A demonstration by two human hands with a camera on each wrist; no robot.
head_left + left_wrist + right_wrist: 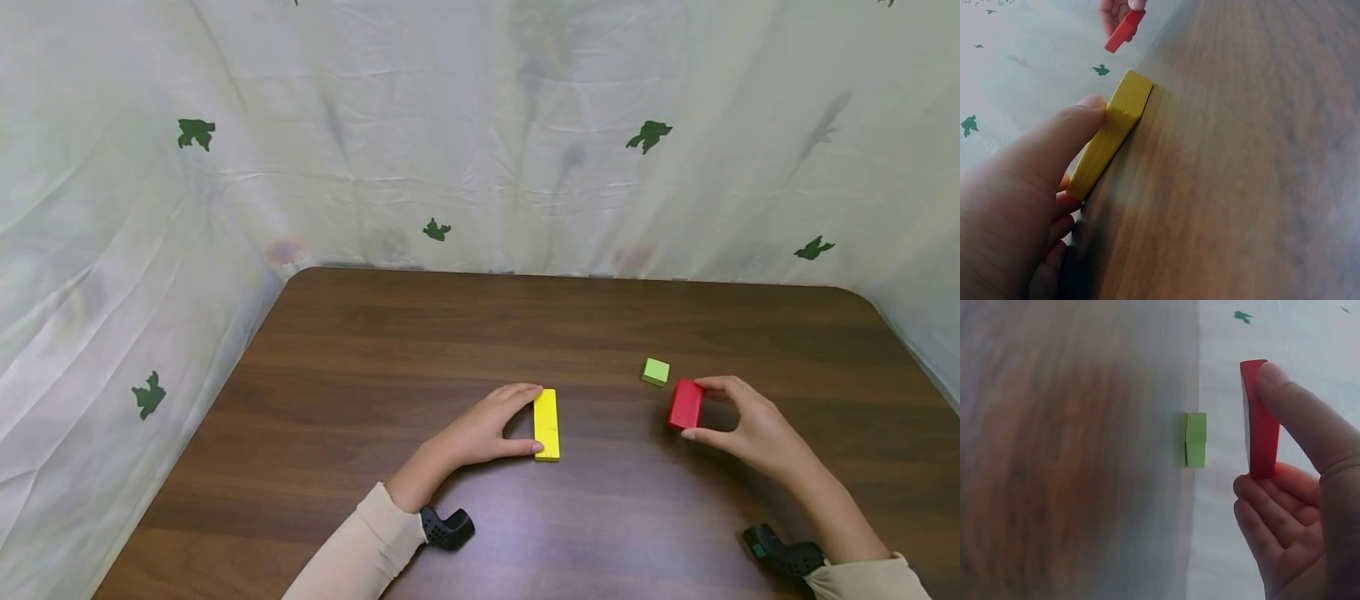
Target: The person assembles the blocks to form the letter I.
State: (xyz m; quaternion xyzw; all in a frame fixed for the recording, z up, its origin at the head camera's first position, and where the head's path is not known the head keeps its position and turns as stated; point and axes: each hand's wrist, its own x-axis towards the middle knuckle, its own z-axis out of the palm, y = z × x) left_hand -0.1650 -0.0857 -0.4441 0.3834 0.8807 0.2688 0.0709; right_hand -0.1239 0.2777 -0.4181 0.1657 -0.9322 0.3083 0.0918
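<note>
A long yellow wooden block [547, 425] lies flat on the table, its length running away from the person. My left hand [491, 425] pinches it, thumb at the near end and fingers at the far end. In the left wrist view, the thumb presses the end of the yellow block [1110, 131]. A red block [686, 403] is pinched between the thumb and fingers of my right hand [757, 425]. The right wrist view shows the red block [1262, 425] raised above the tabletop. Just beyond it, a small light green block [656, 372] sits on the table.
The brown wood-grain table [375, 350] has rounded far corners. A pale curtain [480, 150] with green leaf-like shapes hangs behind it and along the sides. Each wrist carries a black camera device, such as the left one [448, 528].
</note>
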